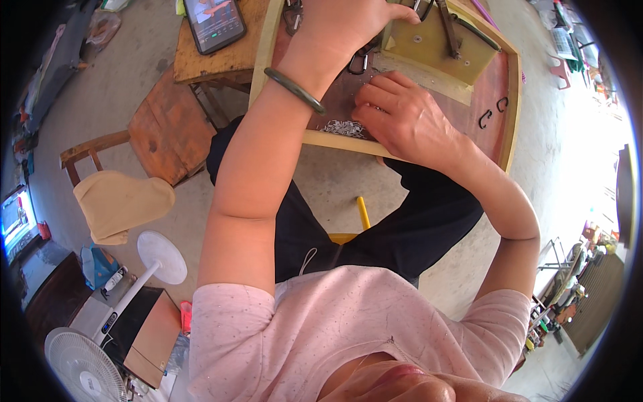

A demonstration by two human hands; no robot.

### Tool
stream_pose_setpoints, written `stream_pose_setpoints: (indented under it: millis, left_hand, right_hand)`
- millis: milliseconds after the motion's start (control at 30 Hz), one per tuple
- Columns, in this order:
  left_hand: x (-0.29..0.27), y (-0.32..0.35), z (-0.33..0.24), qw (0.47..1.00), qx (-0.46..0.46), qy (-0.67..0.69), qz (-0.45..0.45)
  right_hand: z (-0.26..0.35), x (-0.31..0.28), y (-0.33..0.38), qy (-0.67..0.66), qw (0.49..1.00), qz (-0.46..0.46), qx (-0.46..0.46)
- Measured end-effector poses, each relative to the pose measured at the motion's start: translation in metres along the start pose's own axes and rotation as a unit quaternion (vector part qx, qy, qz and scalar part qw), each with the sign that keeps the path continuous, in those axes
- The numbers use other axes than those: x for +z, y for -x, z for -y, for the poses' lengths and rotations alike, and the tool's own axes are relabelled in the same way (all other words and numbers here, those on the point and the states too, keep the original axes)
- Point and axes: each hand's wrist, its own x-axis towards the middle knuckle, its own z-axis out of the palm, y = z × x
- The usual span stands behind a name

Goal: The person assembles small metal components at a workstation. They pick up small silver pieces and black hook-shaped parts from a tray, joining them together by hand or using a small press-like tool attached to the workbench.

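Note:
My left hand, with a dark bangle on its wrist, reaches the top edge of the picture, which cuts off most of its fingers. Its thumb presses at a dark metal carabiner, only partly in view. Curled low over the wooden tray, my right hand has its fingertips beside a heap of small silvery pins. A glint of metal, like one pin, shows between those fingers. Ahead of it stands a yellowish plate fixture with a brown metal lever.
A black carabiner lies between my hands; two black hooked pieces lie at the tray's right. A phone rests on a wooden table to the left. Nearby are a chair and a white fan.

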Motion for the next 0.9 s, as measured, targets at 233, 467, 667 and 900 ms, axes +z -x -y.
stream_pose_setpoints:
  millis: [233, 467, 667, 900]
  left_hand:
    - [-0.005, 0.001, -0.002, 1.000, 0.006, -0.021, -0.006]
    - [-0.001, 0.001, -0.001, 1.000, 0.006, -0.019, -0.005]
    - [-0.002, 0.000, 0.000, 1.000, -0.001, -0.009, 0.002]
    - [-0.005, 0.000, -0.003, 1.000, -0.007, -0.019, 0.012]
  right_hand:
    - [-0.001, -0.008, 0.002, -0.006, 1.000, 0.003, 0.000]
    - [-0.007, -0.010, 0.005, -0.005, 0.998, 0.034, -0.043]
    - [-0.017, -0.002, -0.011, 0.008, 0.995, 0.049, -0.088]
    - [-0.012, 0.002, -0.002, -0.005, 0.998, 0.014, 0.066]
